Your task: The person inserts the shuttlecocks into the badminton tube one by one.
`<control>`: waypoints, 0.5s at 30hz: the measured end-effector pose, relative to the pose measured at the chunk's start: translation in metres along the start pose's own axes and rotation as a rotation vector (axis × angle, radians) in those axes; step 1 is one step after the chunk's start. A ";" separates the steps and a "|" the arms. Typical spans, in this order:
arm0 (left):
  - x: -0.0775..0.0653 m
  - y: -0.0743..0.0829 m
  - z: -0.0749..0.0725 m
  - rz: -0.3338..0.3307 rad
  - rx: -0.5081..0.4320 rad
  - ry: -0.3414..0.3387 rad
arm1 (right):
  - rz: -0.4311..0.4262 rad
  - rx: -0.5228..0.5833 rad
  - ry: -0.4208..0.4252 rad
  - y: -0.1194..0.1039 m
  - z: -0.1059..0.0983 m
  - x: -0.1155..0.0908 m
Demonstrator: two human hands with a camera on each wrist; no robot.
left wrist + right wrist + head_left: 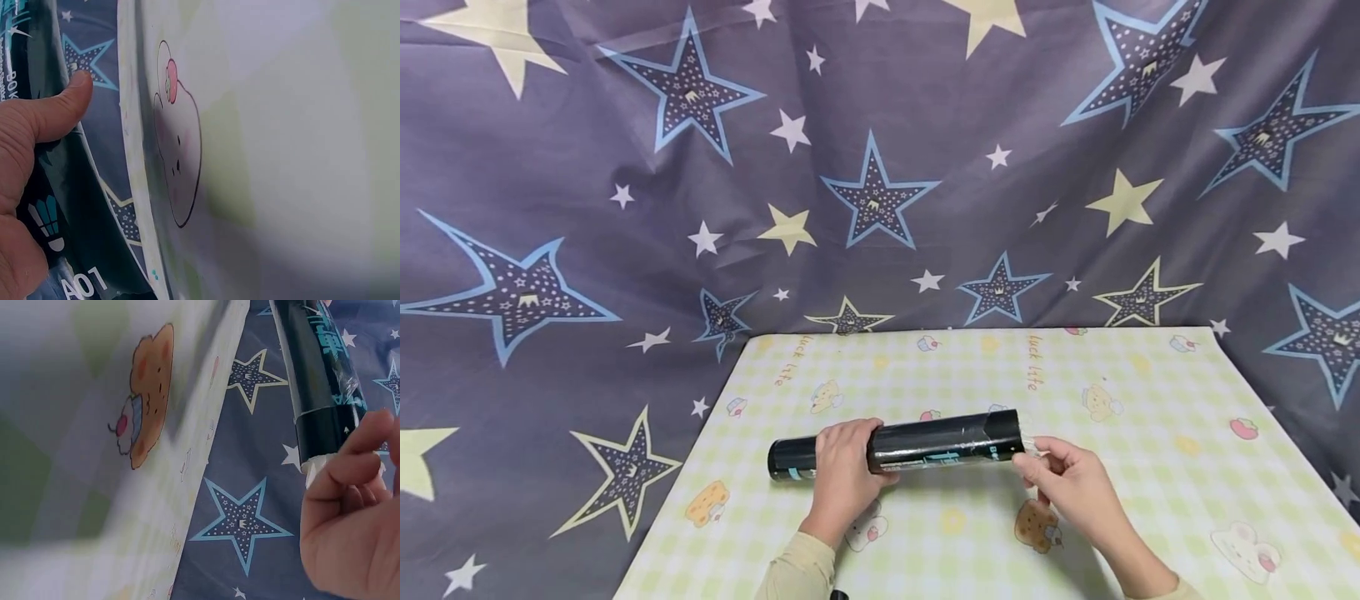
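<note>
A black shuttlecock tube with teal print lies tilted slightly up to the right over the table. My left hand grips it around its left half. In the left wrist view, the tube carries a shuttlecock picture and "A01", with the left thumb lying along it. My right hand is at the tube's right end, where it pinches the white feathered edge of a shuttlecock. The right wrist view shows that white shuttlecock poking out of the tube mouth beside the curled fingers; its rest is hidden inside.
A table with a green-and-white checked cloth printed with cartoon figures lies under both hands. Behind and beside it hangs a dark curtain with stars. A small black object shows at the bottom edge near the left sleeve.
</note>
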State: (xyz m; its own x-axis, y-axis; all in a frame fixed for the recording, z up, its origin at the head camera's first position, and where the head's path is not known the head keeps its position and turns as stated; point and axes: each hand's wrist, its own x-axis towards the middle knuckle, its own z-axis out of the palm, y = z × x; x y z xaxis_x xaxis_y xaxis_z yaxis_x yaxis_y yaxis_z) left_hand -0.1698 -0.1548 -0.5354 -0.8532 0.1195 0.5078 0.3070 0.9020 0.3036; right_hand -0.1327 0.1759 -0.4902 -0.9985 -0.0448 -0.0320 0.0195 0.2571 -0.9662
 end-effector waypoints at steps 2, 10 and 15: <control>-0.001 0.000 0.001 0.004 0.000 -0.001 | 0.066 0.032 0.020 0.001 0.004 -0.001; 0.000 0.001 0.006 0.023 -0.002 -0.010 | 0.195 0.103 -0.017 0.011 0.016 0.000; 0.001 0.002 0.008 0.025 0.011 -0.033 | 0.158 0.178 -0.219 0.016 0.012 0.002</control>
State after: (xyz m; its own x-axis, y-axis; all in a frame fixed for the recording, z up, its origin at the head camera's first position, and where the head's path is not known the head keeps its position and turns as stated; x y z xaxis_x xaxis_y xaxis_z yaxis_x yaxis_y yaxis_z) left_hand -0.1731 -0.1498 -0.5405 -0.8587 0.1553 0.4884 0.3238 0.9030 0.2823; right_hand -0.1337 0.1680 -0.5092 -0.9479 -0.2296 -0.2209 0.2014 0.1051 -0.9738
